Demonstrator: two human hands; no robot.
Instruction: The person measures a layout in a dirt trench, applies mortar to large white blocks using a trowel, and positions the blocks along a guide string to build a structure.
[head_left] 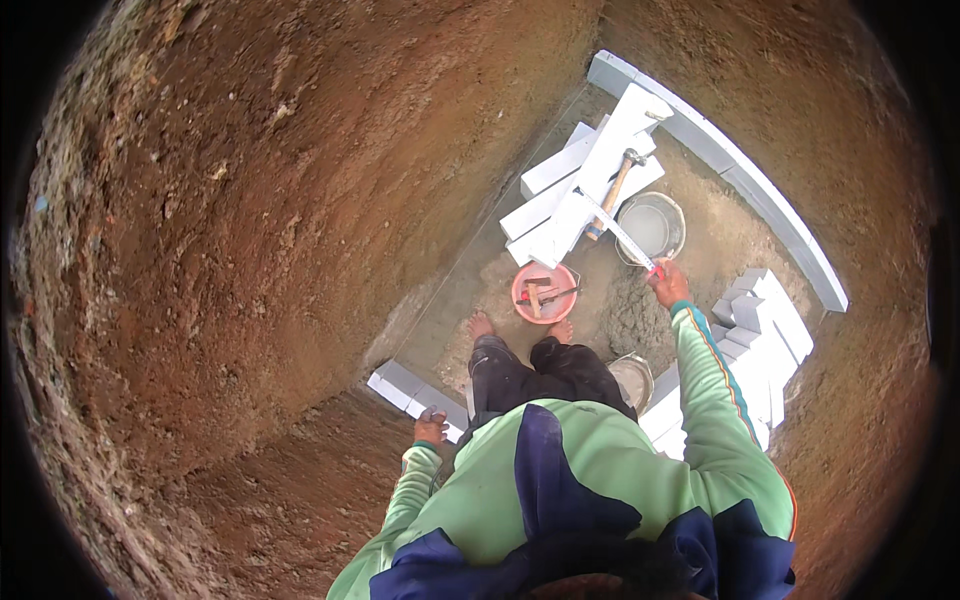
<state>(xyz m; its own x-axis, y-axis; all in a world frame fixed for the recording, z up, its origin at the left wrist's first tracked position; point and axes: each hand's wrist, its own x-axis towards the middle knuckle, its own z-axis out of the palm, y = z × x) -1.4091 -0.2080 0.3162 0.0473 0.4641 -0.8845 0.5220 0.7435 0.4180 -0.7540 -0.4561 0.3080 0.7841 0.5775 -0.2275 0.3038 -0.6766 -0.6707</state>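
Observation:
My right hand (668, 284) is closed round the red end of a long, narrow silvery tool (622, 234); its exact kind is unclear. The tool reaches forward and left, its far end over the stacked white blocks (604, 160). On those blocks lies a hammer (618, 190) with a wooden handle. My left hand (431, 427) is low at the left, by a short row of white blocks (402, 385). Its fingers look apart and hold nothing visible. A pink bucket (530, 312) by my bare feet contains a wooden-handled tool and other small items.
A bucket of greyish liquid (652, 228) stands beyond my right hand, with wet mortar (637, 318) nearer me. Another bucket (633, 378) is by my right leg. More blocks (762, 325) are piled right. A block course (735, 165) edges the pit; earth walls (300, 200) rise steeply.

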